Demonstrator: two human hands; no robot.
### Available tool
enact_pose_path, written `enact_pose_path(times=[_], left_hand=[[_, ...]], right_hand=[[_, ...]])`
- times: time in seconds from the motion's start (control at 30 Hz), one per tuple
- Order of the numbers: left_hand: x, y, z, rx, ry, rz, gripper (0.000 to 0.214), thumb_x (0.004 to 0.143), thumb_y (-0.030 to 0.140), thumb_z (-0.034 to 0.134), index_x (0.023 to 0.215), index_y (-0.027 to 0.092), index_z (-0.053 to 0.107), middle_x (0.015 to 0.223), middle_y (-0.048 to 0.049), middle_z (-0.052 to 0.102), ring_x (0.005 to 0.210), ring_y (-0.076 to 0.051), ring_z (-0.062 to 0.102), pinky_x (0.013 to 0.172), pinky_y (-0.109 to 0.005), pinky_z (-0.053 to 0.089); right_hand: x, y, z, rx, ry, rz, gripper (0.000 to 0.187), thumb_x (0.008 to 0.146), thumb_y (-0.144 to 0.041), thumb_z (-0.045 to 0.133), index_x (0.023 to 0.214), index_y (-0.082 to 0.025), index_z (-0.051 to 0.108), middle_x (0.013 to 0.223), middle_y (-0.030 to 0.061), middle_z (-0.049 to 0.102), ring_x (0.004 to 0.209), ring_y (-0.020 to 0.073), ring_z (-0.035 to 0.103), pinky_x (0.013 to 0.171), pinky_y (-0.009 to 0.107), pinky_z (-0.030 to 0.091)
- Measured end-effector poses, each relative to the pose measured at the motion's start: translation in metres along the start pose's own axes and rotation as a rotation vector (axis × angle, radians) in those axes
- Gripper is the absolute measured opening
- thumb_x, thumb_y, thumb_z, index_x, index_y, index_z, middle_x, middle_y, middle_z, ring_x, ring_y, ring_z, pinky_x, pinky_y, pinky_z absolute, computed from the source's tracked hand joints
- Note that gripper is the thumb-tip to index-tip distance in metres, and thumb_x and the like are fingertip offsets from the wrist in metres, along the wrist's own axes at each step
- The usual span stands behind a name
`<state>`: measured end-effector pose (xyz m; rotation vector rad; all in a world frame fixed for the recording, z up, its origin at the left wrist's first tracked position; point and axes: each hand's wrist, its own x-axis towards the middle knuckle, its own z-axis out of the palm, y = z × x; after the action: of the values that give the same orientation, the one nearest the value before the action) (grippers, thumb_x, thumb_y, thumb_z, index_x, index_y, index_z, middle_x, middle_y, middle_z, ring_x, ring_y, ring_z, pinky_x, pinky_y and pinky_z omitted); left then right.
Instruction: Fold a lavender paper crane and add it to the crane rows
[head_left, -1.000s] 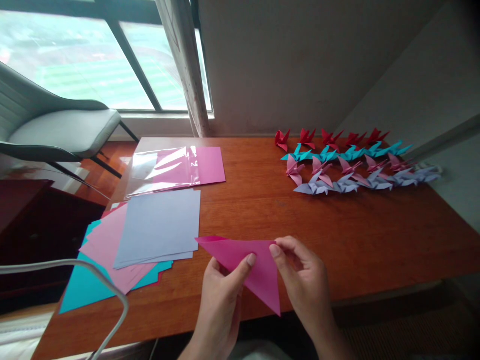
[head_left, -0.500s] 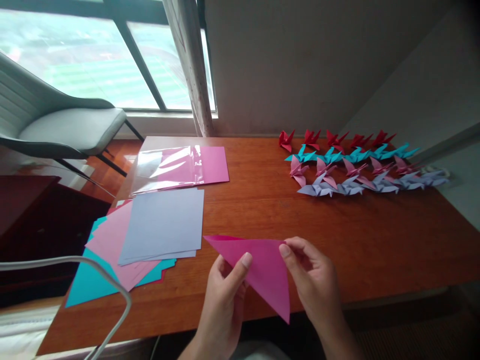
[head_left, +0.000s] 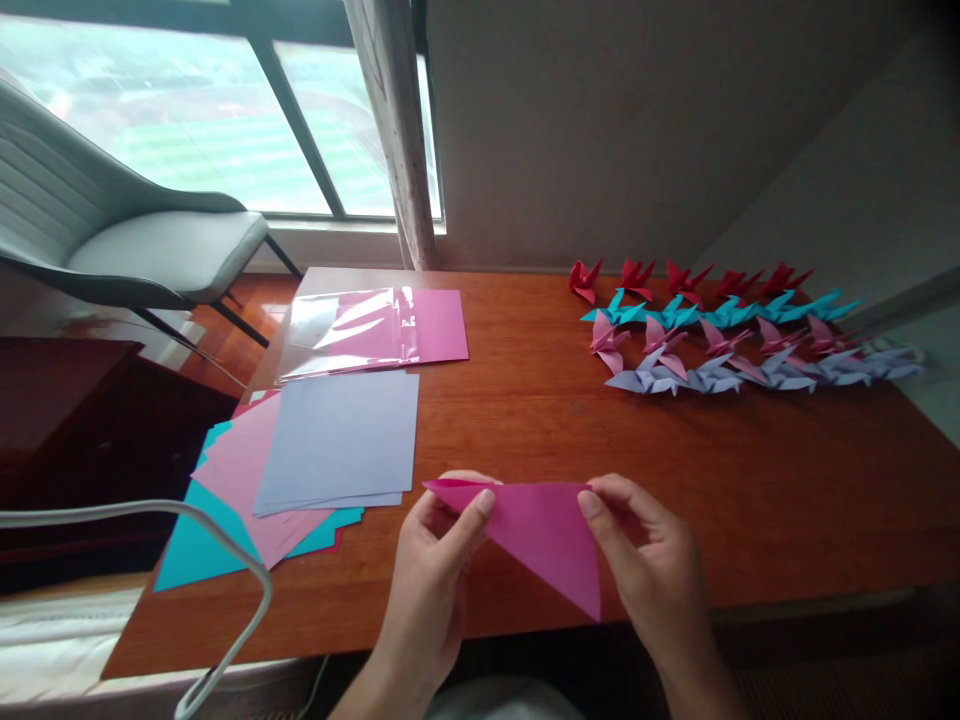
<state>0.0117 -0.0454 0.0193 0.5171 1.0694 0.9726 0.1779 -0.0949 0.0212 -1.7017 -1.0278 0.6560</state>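
A magenta sheet of origami paper [head_left: 546,540], folded into a triangle, is held up above the table's front edge with one point hanging down. My left hand [head_left: 442,545] is closed on its left side, the thumb lying on the near face and the fingers behind. At the upper right corner, my right hand [head_left: 637,540] pinches the paper between thumb and fingers. The upper edge runs nearly level between both hands. Toward the left end, the two layers part slightly.
Left on the wooden table [head_left: 510,420] lie grey-lilac sheets [head_left: 341,435] over pink [head_left: 240,465] and turquoise sheets [head_left: 199,535]. Behind them is a clear sleeve [head_left: 345,330] with magenta paper [head_left: 442,325]. Rows of folded paper cranes [head_left: 712,375] stand back right. A white cable [head_left: 225,545] curves at front left.
My left hand has shifted left and up along the paper's upper edge, its fingers now behind that edge. The hanging point sits a little higher. The whole view has shifted slightly.
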Motion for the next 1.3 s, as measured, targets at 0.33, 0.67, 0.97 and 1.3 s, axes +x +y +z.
enact_pose_path(times=[0.33, 0.67, 0.97, 1.3], left_hand=[[0.002, 0.001, 0.0, 0.053, 0.052, 0.023, 0.023, 0.072, 0.03, 0.084, 0.084, 0.015, 0.072, 0.082, -0.0022, 0.067, 0.077, -0.012, 0.056, 0.071, -0.02, 0.046], [0.002, 0.002, 0.001, 0.075, 0.063, 0.01, 0.024, 0.072, 0.031, 0.084, 0.085, 0.015, 0.073, 0.083, -0.0031, 0.068, 0.078, -0.012, 0.057, 0.072, -0.021, 0.045], [0.0, 0.004, 0.001, 0.092, 0.063, 0.027, 0.023, 0.074, 0.032, 0.083, 0.086, 0.015, 0.073, 0.083, -0.0024, 0.069, 0.076, -0.011, 0.056, 0.07, -0.019, 0.045], [0.0, 0.002, 0.001, 0.064, 0.069, 0.026, 0.025, 0.072, 0.033, 0.084, 0.085, 0.015, 0.073, 0.083, -0.0028, 0.068, 0.077, -0.012, 0.057, 0.071, -0.021, 0.046]], right_hand=[[0.001, 0.001, -0.006, -0.082, 0.008, -0.128, 0.011, 0.088, -0.032, 0.068, 0.083, -0.022, 0.072, 0.082, 0.0013, 0.072, 0.073, 0.0164, 0.068, 0.067, 0.023, 0.054], [0.001, 0.003, -0.01, -0.078, -0.007, -0.124, 0.008, 0.089, -0.031, 0.069, 0.085, -0.024, 0.072, 0.082, -0.0002, 0.071, 0.074, 0.015, 0.067, 0.069, 0.022, 0.054], [0.002, 0.0, -0.01, -0.08, -0.021, -0.114, 0.01, 0.089, -0.031, 0.068, 0.084, -0.023, 0.071, 0.082, 0.0001, 0.071, 0.075, 0.0148, 0.067, 0.069, 0.022, 0.053], [0.004, -0.006, -0.01, -0.09, -0.03, -0.12, 0.014, 0.089, -0.032, 0.066, 0.083, -0.021, 0.071, 0.081, 0.003, 0.072, 0.073, 0.0176, 0.067, 0.067, 0.026, 0.055]])
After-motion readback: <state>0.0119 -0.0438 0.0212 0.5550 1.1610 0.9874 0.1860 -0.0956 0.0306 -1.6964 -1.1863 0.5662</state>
